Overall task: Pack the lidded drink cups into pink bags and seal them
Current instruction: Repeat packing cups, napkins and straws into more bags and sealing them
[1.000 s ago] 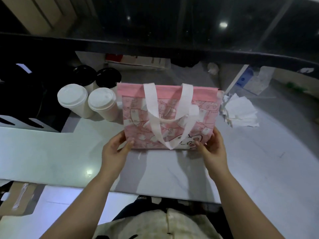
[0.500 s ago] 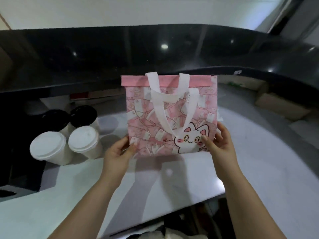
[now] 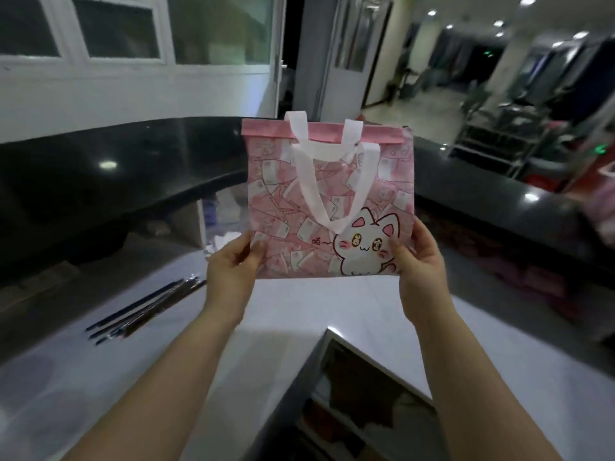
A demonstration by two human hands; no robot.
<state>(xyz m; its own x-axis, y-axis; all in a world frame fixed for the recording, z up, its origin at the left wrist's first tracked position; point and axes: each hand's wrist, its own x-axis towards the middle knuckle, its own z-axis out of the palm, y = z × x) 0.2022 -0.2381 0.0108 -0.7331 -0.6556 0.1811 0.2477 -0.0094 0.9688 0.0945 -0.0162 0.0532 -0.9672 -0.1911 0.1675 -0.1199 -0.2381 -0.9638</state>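
Head view, single frame. The person holds one pink bag [image 3: 327, 201] upright in the air, above the white counter [image 3: 299, 314], clear of its surface. The bag faces the camera flat.

Left hand [image 3: 229, 271]: closed on the bag's lower left corner, thumb on the near face, the other fingers behind the fabric. Right hand [image 3: 421, 261]: closed on the lower right corner in the same way, thumb lying beside the printed white cat [image 3: 364, 247]. Both forearms reach up from the near edge of the frame.

Bag details: the top edge is a plain pink band folded flat. Two white handles [image 3: 332, 181] hang down over the near face, their loop ending just above the cat's head. The rest of the face carries a busy pink and white print; its small figures are too blurred to read.

Surroundings: a bundle of thin dark rods [image 3: 146, 306] lies on the counter at left, well apart from the hands. A raised black ledge [image 3: 116, 168] curves along the far side of the counter, behind the bag. Some crumpled white material [image 3: 219, 242] shows just left of the left hand, partly hidden. At near right the counter ends in a corner with an open dark space below. No cups are in view.
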